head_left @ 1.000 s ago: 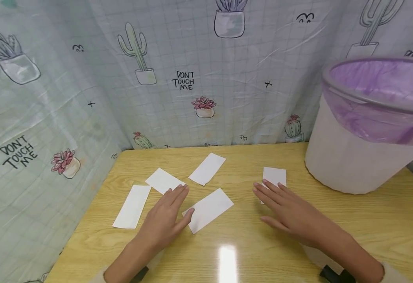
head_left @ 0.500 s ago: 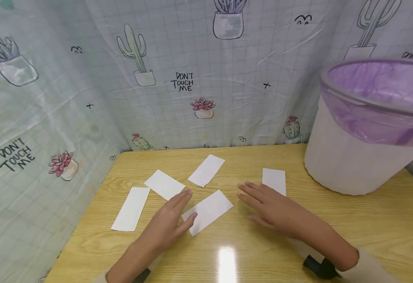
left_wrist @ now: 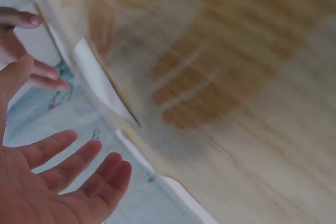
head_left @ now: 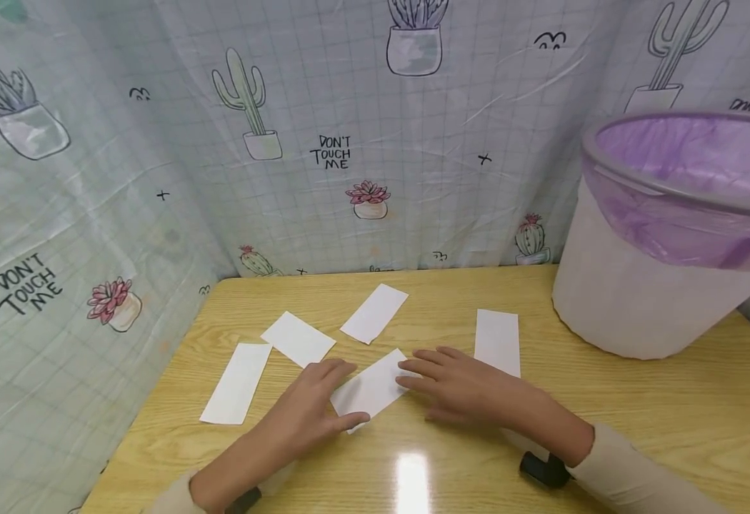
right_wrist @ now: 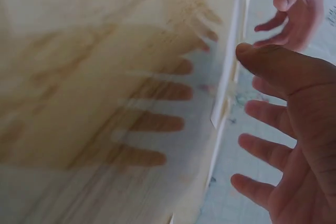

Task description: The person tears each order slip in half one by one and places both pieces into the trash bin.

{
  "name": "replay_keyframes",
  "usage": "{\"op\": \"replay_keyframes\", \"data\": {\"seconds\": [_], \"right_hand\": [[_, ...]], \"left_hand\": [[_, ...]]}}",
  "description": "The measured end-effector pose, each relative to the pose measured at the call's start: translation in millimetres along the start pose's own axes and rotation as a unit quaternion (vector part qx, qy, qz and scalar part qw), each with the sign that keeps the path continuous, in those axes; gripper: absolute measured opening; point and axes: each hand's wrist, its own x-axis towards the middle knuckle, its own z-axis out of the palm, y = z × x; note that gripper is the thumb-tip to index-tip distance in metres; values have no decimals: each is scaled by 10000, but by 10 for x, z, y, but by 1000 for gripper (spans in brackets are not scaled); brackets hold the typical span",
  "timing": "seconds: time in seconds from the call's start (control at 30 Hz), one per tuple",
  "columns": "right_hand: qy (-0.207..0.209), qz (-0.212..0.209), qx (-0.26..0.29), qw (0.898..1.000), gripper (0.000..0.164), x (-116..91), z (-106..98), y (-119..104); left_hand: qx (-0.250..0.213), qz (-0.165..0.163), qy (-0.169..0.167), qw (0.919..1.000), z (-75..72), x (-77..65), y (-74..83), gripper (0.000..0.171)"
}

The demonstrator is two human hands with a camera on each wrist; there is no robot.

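Observation:
A white paper slip (head_left: 373,389) lies aslant on the table between my two hands. My left hand (head_left: 307,407) is at its left end, thumb and fingers spread apart over that end. Across from it, my right hand (head_left: 468,385) reaches in from the right, its fingertips over the slip's right corner. Neither hand holds anything. In the left wrist view the left palm (left_wrist: 58,187) shows with loosely extended fingers above the tabletop. The right wrist view shows the right hand (right_wrist: 294,129) with its fingers spread, and the left hand (right_wrist: 302,17) beyond.
Several more white slips lie around: one at far left (head_left: 236,383), two behind the left hand (head_left: 298,339) (head_left: 375,314), and another slip (head_left: 497,343) behind the right hand. A white bin (head_left: 638,300) with a purple liner stands at right. A cactus-print curtain (head_left: 413,143) hangs behind the wooden table (head_left: 439,293).
My right hand has moved left, from over the right-hand slip to the corner of the middle slip. My left hand has lowered slightly and widened its thumb gap around the slip's end.

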Motion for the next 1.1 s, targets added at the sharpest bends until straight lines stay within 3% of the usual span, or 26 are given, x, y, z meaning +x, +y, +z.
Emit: {"op": "replay_keyframes", "data": {"seconds": [0.17, 0.37, 0.63, 0.9, 1.1], "right_hand": [[-224, -107, 113, 9996, 61, 118, 78, -63], [-409, 96, 280, 9987, 69, 211, 123, -43], [-414, 306, 1271, 9906, 73, 375, 167, 40], [-648, 581, 1637, 9827, 76, 528, 143, 87], [-698, 705, 1588, 9823, 74, 575, -5, 159]], "left_hand": [[-234, 54, -474, 9986, 66, 85, -68, 71], [-636, -230, -998, 9927, 155, 171, -110, 82], [-752, -657, -1501, 9836, 207, 305, -160, 83], [-237, -716, -1689, 9827, 213, 390, -146, 95], [67, -647, -1903, 9796, 123, 614, -73, 89]]}}
